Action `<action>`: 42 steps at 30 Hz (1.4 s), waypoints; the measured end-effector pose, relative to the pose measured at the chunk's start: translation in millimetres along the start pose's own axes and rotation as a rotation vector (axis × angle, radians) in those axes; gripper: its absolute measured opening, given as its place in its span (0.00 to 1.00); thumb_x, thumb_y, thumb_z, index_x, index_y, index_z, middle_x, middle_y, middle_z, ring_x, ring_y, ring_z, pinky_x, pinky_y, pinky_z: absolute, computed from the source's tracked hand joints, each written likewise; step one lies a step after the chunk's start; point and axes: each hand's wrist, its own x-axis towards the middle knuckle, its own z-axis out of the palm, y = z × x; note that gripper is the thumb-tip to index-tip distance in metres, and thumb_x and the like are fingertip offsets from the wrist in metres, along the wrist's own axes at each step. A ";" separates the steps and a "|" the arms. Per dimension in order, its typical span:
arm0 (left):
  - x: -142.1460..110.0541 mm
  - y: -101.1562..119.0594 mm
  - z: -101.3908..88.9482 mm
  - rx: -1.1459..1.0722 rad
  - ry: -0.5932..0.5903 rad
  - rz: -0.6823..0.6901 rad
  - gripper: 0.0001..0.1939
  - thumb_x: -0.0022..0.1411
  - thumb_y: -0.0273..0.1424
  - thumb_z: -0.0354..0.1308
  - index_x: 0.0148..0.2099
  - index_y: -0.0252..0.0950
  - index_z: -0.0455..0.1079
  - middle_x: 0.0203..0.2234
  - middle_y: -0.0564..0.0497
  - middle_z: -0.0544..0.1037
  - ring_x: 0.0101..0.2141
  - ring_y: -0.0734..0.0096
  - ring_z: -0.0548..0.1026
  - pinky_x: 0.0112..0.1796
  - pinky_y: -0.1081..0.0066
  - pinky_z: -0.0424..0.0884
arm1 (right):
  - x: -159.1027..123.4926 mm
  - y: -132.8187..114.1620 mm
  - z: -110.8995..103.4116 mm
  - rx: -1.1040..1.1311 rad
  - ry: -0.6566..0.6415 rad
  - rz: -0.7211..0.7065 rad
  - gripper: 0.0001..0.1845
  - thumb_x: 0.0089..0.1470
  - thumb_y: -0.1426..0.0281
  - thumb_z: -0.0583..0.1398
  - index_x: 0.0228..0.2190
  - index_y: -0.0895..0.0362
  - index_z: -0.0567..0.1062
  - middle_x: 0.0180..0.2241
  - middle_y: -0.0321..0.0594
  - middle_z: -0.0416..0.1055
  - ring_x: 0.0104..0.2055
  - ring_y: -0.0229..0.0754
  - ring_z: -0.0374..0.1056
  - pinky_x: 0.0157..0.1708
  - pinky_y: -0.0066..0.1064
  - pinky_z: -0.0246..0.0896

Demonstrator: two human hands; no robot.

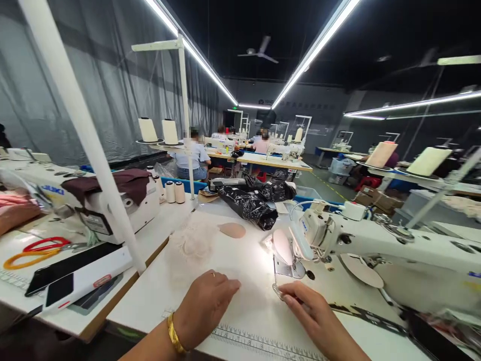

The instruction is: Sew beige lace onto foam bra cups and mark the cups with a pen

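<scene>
My right hand (310, 308) pinches a small silver metal tool (277, 292) just in front of the sewing machine's needle plate (295, 269); its exact kind is too small to tell. My left hand (210, 307), with a gold bracelet (175, 333) at the wrist, hovers over the white table with fingers curled together; anything inside them is hidden. On the lit machine bed, a pale pink oval piece (282, 246) stands at the presser foot. A similar beige piece (233, 230) lies farther back, right of a heap of sheer whitish fabric (193, 243).
A ruler strip (259, 342) runs along the front table edge. Black plastic bags (250, 203) lie at the back. On the left table are scissors (35, 250), phones and another machine (112, 208). A white pole (90, 145) rises at left. Other people sit farther away.
</scene>
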 end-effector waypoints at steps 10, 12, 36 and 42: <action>12.2 34.2 20.1 -0.970 -0.069 -0.454 0.09 0.67 0.41 0.64 0.46 0.44 0.73 0.39 0.51 0.81 0.40 0.66 0.78 0.43 0.70 0.74 | -6.8 -36.8 32.4 0.835 -0.002 0.108 0.28 0.50 0.49 0.74 0.42 0.53 0.73 0.33 0.31 0.70 0.34 0.37 0.63 0.36 0.28 0.56; 20.1 33.3 30.1 -1.189 -0.161 -0.687 0.23 0.55 0.47 0.73 0.44 0.40 0.72 0.32 0.53 0.78 0.33 0.68 0.74 0.35 0.71 0.71 | -6.5 -42.0 32.1 0.677 0.038 0.094 0.24 0.52 0.51 0.73 0.39 0.54 0.73 0.30 0.30 0.67 0.32 0.36 0.59 0.34 0.28 0.53; 84.1 -17.0 21.9 -0.680 -0.278 -0.574 0.17 0.60 0.45 0.67 0.42 0.37 0.72 0.39 0.47 0.78 0.39 0.59 0.74 0.44 0.60 0.71 | 15.7 -16.9 43.5 0.613 0.391 0.148 0.25 0.60 0.43 0.63 0.34 0.52 0.67 0.23 0.26 0.60 0.25 0.37 0.60 0.30 0.30 0.53; 143.4 -94.0 49.0 -0.126 -0.293 -0.571 0.16 0.70 0.36 0.63 0.56 0.36 0.73 0.57 0.43 0.74 0.57 0.52 0.73 0.58 0.46 0.69 | 22.2 -6.4 43.7 0.548 0.351 0.141 0.29 0.56 0.40 0.64 0.38 0.52 0.69 0.25 0.28 0.64 0.27 0.41 0.64 0.28 0.32 0.56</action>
